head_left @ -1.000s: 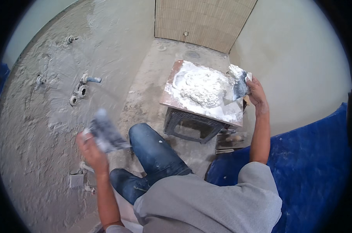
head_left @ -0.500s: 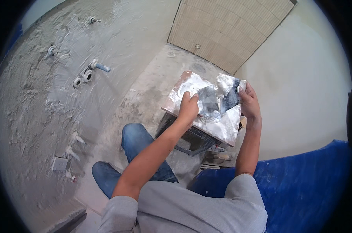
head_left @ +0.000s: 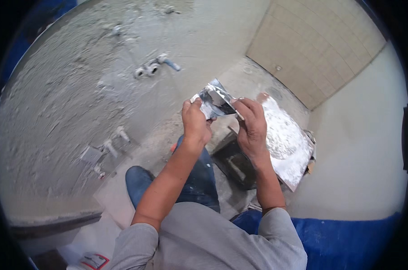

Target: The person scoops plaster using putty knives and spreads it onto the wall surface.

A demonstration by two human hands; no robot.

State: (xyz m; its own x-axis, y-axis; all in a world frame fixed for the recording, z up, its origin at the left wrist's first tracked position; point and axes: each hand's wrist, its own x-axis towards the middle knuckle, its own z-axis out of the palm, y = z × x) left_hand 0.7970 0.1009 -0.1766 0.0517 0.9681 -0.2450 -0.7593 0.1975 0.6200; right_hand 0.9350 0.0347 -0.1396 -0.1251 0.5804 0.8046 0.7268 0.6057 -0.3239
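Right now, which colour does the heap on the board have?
The heap is white; it shows best in the head view.

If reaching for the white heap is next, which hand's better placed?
Right, probably. The right hand is nearer the white heap; the left hand is farther off, to its left. Neither is free: both are on the metal scrapers.

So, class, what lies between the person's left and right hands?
White-smeared metal scrapers lie between the left hand and the right hand, as the head view shows.
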